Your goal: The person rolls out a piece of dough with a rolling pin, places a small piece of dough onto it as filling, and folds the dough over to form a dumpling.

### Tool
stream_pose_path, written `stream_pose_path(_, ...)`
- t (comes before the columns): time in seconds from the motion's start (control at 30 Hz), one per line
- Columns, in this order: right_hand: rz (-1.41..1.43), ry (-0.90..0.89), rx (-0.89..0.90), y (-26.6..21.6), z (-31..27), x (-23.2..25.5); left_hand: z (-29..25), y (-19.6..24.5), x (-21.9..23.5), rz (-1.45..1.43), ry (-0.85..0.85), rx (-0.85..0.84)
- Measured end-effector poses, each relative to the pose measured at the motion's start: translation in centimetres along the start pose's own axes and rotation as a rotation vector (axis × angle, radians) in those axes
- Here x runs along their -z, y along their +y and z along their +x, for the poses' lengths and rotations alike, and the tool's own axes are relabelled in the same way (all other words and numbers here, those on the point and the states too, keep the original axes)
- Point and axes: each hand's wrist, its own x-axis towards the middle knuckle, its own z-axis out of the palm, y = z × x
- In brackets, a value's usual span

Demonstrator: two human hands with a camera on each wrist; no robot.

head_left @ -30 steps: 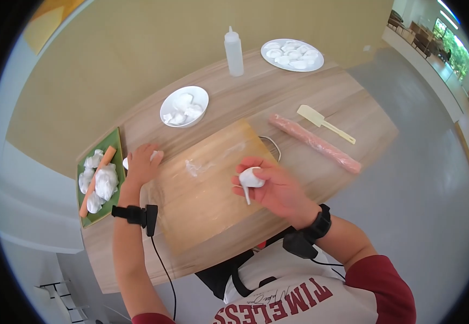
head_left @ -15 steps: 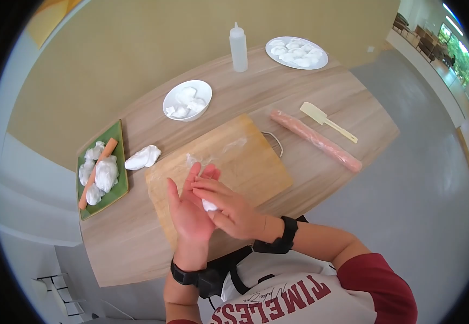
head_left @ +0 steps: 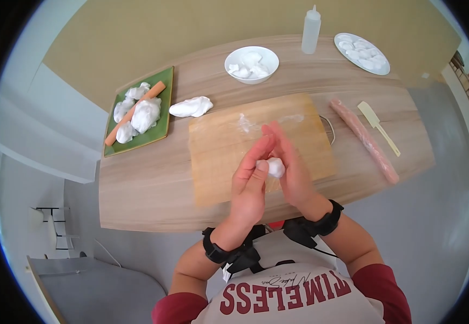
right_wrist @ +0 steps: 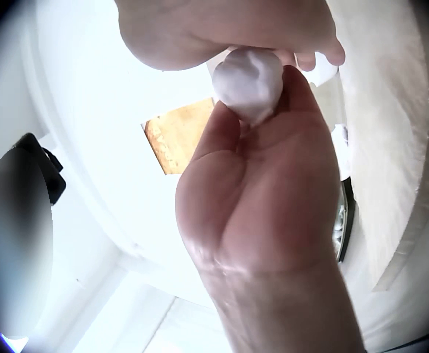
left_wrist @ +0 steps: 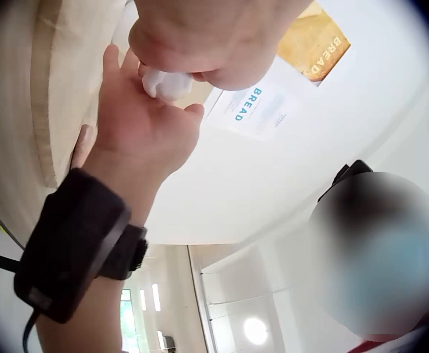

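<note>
A small ball of white dough [head_left: 276,167] sits between my two hands, over the near part of the wooden board [head_left: 213,162]. My left hand [head_left: 249,191] holds it, the thumb against its side and the fingers cupped behind, as the right wrist view shows with the dough ball [right_wrist: 250,84]. From the other side my right hand [head_left: 298,178] lies against the ball with straight fingers. In the left wrist view the right palm [left_wrist: 141,129] faces the ball. A longer white dough lump [head_left: 191,107] lies beside the board's far left corner.
At left stands a green tray [head_left: 162,119] with wrapped white lumps and an orange-brown stick [head_left: 136,112]. Farther back are a white bowl [head_left: 252,79] of white pieces, a squeeze bottle [head_left: 310,33] and a plate [head_left: 384,71]. A pink wrapped roll [head_left: 364,140] and a spatula [head_left: 379,128] lie right.
My left hand has let go of the long lump at left and come to my right hand. The small dough ball is now between both hands; the head view has shifted left.
</note>
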Motion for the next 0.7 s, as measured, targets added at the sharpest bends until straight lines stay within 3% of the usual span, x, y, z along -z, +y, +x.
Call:
stream_pose_path(0.07,0.258,0.115,-0.086,-1.1,0.3,-0.2,-0.6,-0.3,-0.3,0.311,-0.089,-0.083)
stream_pose_path(0.1,0.257,0.118,-0.082,-1.7,0.3,-0.2,-0.8,-0.5,-0.4,0.311,-0.093,-0.083)
stream_pose_path(0.17,-0.104,0.094,0.049,-2.9,0.2,-0.1,-1.1,-0.6,-0.7,0.331,-0.173,-0.207)
stream_pose_path(0.2,-0.105,0.095,0.048,-2.2,0.0,-0.2,-0.8,-0.4,-0.8,0.33,-0.174,-0.206)
stream_pose_path(0.27,-0.672,0.035,0.522,-0.5,-0.8,-1.1,0.1,0.4,-1.4,0.015,-0.023,-0.083)
stream_pose_path(0.4,-0.904,-0.124,0.567,-3.9,-1.9,-3.0,-1.2,-0.4,-1.7,-0.119,-0.007,0.065)
stream_pose_path(0.53,-0.956,0.038,0.46,-3.5,1.4,-1.3,-2.8,-1.3,-0.7,-0.236,0.008,0.237)
stream_pose_path(0.63,-1.064,-0.118,0.575,-3.2,-0.8,-2.3,-1.4,-1.2,1.9,-0.244,-0.064,0.178)
stream_pose_path(0.7,-0.906,-0.381,0.619,-2.7,-3.7,-4.7,1.2,0.0,2.6,-0.296,-0.142,0.17)
